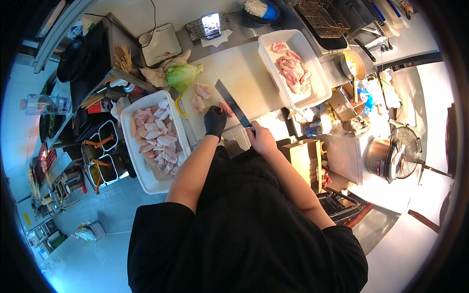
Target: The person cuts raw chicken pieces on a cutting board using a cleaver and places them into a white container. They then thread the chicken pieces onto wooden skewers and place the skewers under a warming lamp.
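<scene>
My right hand, bare, grips the handle of a wide-bladed kitchen knife. Its blade points up and left over a pale cutting board. My left hand, in a black glove, holds a raw chicken wing piece on the board, close to the left side of the blade. Two more wing pieces lie beyond the gloved hand. To the left, a white plastic tub contains many raw wings. Raw cut chicken sits in a second white tub at the right.
A lettuce head rests at the board's far left corner, near a yellow handle. Behind the board, a phone is propped up with its screen lit. A rectangular plate stands back left; a wire fryer basket is back right.
</scene>
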`<control>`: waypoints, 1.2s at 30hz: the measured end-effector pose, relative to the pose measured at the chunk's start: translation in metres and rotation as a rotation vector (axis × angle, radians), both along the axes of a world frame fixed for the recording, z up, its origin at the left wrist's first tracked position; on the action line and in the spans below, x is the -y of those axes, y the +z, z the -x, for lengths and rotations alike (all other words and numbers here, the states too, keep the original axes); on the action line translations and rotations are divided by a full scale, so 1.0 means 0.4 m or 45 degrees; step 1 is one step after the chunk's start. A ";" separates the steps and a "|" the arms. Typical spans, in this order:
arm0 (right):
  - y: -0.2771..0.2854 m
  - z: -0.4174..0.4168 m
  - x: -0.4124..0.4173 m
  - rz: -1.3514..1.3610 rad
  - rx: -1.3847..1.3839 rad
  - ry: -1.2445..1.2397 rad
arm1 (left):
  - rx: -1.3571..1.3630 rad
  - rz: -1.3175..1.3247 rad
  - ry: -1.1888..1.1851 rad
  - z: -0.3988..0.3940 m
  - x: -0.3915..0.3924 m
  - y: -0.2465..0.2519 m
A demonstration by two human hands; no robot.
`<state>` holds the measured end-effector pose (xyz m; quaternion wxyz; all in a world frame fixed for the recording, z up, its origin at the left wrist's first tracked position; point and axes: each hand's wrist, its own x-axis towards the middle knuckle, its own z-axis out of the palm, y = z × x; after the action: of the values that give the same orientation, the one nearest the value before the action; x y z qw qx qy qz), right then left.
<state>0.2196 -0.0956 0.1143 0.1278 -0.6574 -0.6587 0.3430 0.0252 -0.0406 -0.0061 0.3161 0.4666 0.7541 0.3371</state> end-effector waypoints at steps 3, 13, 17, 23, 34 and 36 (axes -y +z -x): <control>-0.010 0.009 0.003 0.072 0.085 0.092 | -0.122 0.082 0.068 -0.012 0.005 0.030; -0.018 0.011 0.022 0.151 0.171 0.207 | -0.094 0.213 -0.072 0.011 -0.010 0.054; -0.025 0.038 0.002 0.114 0.193 0.191 | -0.118 0.266 -0.147 0.018 -0.013 0.054; -0.052 0.044 -0.001 0.120 0.136 0.144 | -0.127 0.186 -0.107 0.027 -0.020 0.020; -0.007 -0.124 0.109 0.096 0.001 -0.198 | 0.643 -0.079 0.236 0.034 -0.041 -0.019; -0.027 -0.154 0.121 0.052 0.023 -0.278 | 0.937 -0.133 0.076 0.018 -0.072 0.054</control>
<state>0.2810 -0.1439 0.1034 0.1450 -0.7308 -0.5772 0.3343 0.0178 -0.0118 0.0157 0.5319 0.3075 0.5850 0.5295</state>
